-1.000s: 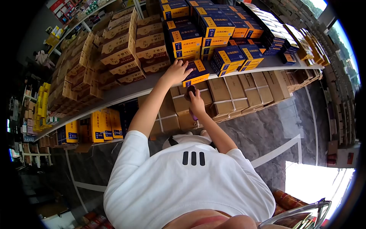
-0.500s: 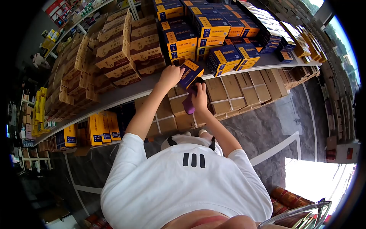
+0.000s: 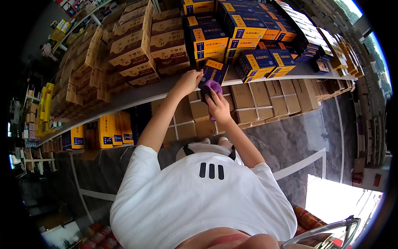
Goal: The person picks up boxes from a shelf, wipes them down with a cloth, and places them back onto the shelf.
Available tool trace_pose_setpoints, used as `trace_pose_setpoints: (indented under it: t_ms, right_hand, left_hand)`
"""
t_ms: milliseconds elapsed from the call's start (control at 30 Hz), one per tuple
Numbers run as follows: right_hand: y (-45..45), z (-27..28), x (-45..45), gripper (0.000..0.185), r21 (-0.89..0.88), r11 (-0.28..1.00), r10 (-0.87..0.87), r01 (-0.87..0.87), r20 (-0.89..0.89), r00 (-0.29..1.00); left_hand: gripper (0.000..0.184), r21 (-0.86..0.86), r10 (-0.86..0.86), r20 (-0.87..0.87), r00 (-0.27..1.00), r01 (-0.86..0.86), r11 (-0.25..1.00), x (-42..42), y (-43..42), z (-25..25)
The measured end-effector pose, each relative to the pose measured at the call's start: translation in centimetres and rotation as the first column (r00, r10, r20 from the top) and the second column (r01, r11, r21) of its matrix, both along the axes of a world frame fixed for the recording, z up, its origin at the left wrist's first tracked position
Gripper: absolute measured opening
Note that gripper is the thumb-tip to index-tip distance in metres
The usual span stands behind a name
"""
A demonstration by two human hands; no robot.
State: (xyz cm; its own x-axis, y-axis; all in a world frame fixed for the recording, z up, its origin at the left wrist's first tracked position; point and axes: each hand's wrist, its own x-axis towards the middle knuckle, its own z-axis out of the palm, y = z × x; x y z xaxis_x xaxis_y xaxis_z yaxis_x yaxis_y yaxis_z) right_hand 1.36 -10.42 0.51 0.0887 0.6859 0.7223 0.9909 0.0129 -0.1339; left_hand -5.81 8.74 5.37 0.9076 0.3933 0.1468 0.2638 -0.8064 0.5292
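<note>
A long grey shelf (image 3: 137, 96) with a white front edge sweeps across the shop from 8 o'clock to 3 o'clock. Brown cartons (image 3: 130, 50) are stacked on it towards 10 o'clock, and a stack of blue-and-yellow boxes (image 3: 209, 35) rises at 12 o'clock.

One blue-and-orange box (image 3: 214, 71) sits between that stack and the person, at the shelf's front edge. It is canted, its long axis running roughly from 1 to 7 o'clock; whether its underside rests on the shelf cannot be told. It lies at about 2 o'clock from the left hand (image 3: 190, 83) and 12 o'clock from the right hand (image 3: 219, 107). The left is the nearer: its curled fingers meet the box's left edge and seem to pinch it, though the far side of that grip is hidden. The right has its fingers closed on a bunched purple cloth (image 3: 213, 85), which covers the box's near end and looks to be touching it.

At 3 o'clock from the box, a gap of shelf separates it from a pair of similar boxes (image 3: 256, 65). Behind it the stack stands close, leaving little room towards 12 o'clock. On the near side the room opens past the shelf edge, above strapped cartons (image 3: 251, 99) and, towards 5 o'clock, the marbled floor (image 3: 273, 139).
</note>
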Motion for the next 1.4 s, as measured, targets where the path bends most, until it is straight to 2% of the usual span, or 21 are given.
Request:
trace_pose_setpoints:
  t_ms: [33, 100, 167, 233, 300, 367, 400, 567, 600, 633, 700, 733, 767, 833, 867, 967, 1000, 1133, 1233, 1333, 1400]
  right_hand:
    - [0.5, -0.2, 0.1, 0.035, 0.002, 1.0, 0.003, -0.003, -0.002, 1.0]
    - [1.2, -1.0, 0.5, 0.033, -0.068, 0.998, 0.008, 0.002, 0.147, 0.989]
    - [1.1, -2.5, 1.2, 0.036, -0.083, 0.997, 0.018, 0.0, 0.213, 0.977]
    - [0.5, -3.5, 1.7, 0.027, -0.161, 0.984, 0.12, -0.075, 0.289, 0.95]
    - [0.3, -5.8, 2.0, 0.029, -0.234, 0.97, 0.138, -0.071, 0.285, 0.948]
    - [-0.3, -7.5, 2.1, 0.032, -0.27, 0.962, 0.074, -0.031, 0.153, 0.985]
    - [-0.6, -8.1, 1.8, 0.028, -0.185, 0.983, 0.022, -0.015, 0.034, 0.999]
    - [-0.9, -1.3, -1.5, 0.024, -0.135, 0.984, 0.137, -0.119, 0.139, 0.981]
    - [-0.2, -0.4, -1.7, 0.024, -0.112, 0.985, 0.148, -0.133, 0.146, 0.978]
    - [0.9, -0.6, -1.6, 0.024, -0.112, 0.985, 0.149, -0.133, 0.146, 0.978]
    - [3.1, -1.8, -1.3, 0.025, -0.124, 0.992, 0.05, -0.032, 0.144, 0.988]
    - [3.9, -2.5, -1.1, 0.023, -0.05, 0.998, 0.042, -0.032, 0.219, 0.975]
    - [4.3, -3.4, -1.5, 0.023, -0.048, 0.998, 0.046, -0.036, 0.219, 0.975]
    - [5.3, -5.8, -2.3, 0.017, -0.123, 0.99, -0.029, 0.064, 0.268, 0.963]
    - [5.4, -7.0, -2.4, 0.014, -0.19, 0.978, -0.05, 0.085, 0.178, 0.983]
    - [3.5, -7.9, -2.3, 0.015, -0.205, 0.978, -0.006, 0.025, 0.09, 0.996]
    - [2.6, -6.8, -2.7, 0.017, -0.187, 0.982, 0.014, -0.007, 0.038, 0.999]
    - [1.5, 0.7, -3.4, 0.02, -0.064, 0.996, 0.06, -0.056, 0.062, 0.996]
    - [3.5, 0.8, -1.6, 0.019, -0.056, 0.998, 0.013, -0.007, 0.107, 0.994]
    - [4.6, -1.9, -1.5, 0.019, -0.126, 0.992, 0.006, 0.016, 0.175, 0.985]
    - [4.5, -4.4, -1.8, 0.02, -0.219, 0.975, -0.003, 0.039, 0.162, 0.987]
  left_hand:
    - [0.03, 0.002, 0.003, -0.002, 1.0, -0.003, 1.0, -0.1, 0.0, 0.0]
    - [0.03, 0.121, -0.027, -0.035, 0.999, 0.03, 0.992, -0.3, -0.2, 0.3]
    - [0.032, 0.136, -0.009, -0.056, 0.998, 0.016, 0.991, 0.0, -0.1, -0.3]
    - [0.035, 0.232, -0.023, -0.042, 0.999, 0.032, 0.972, 0.0, -0.3, -0.8]
    - [0.036, 0.255, -0.018, -0.05, 0.999, 0.03, 0.966, -0.1, -0.6, -0.2]
    - [0.037, 0.194, 0.014, -0.143, 0.99, 0.015, 0.981, -0.2, -1.0, 1.0]
    - [0.038, 0.169, 0.015, -0.122, 0.992, 0.006, 0.986, -0.4, -1.0, 0.9]
    - [0.036, 0.089, -0.001, -0.031, 1.0, 0.004, 0.996, -0.4, -0.5, 0.3]
    - [0.033, 0.1, -0.009, 0.03, 1.0, 0.006, 0.995, -0.4, -0.3, 0.0]
    - [0.033, 0.1, -0.008, 0.03, 1.0, 0.005, 0.995, -0.4, -0.2, 0.1]
    - [0.033, -0.027, -0.037, 0.051, 0.998, 0.038, 0.999, -0.7, 0.2, 0.4]
    - [0.038, -0.071, -0.032, 0.041, 0.999, 0.035, 0.997, -0.6, 0.5, 0.3]
    - [0.038, -0.069, -0.028, 0.041, 0.999, 0.031, 0.997, -0.7, 0.8, 0.3]
    - [0.044, -0.113, -0.039, -0.122, 0.992, 0.025, 0.993, -0.8, 0.6, 2.1]
    - [0.046, -0.121, -0.039, -0.144, 0.989, 0.021, 0.992, -0.9, 0.6, 2.4]
    - [0.046, -0.136, -0.037, -0.153, 0.987, 0.016, 0.991, -0.9, 0.4, 2.1]
    - [0.045, -0.095, -0.029, -0.113, 0.993, 0.018, 0.995, -1.0, 0.2, 2.0]
    - [0.045, -0.089, -0.017, -0.073, 0.997, 0.011, 0.996, -0.8, 0.1, 0.7]
    - [0.046, -0.085, -0.023, 0.001, 1.0, 0.023, 0.996, -0.7, 0.2, 0.5]
    - [0.046, -0.059, -0.011, -0.072, 0.997, 0.006, 0.998, -0.8, 0.1, 1.6]
    - [0.046, 0.049, -0.01, -0.134, 0.991, 0.017, 0.999, -0.9, -0.3, 1.8]
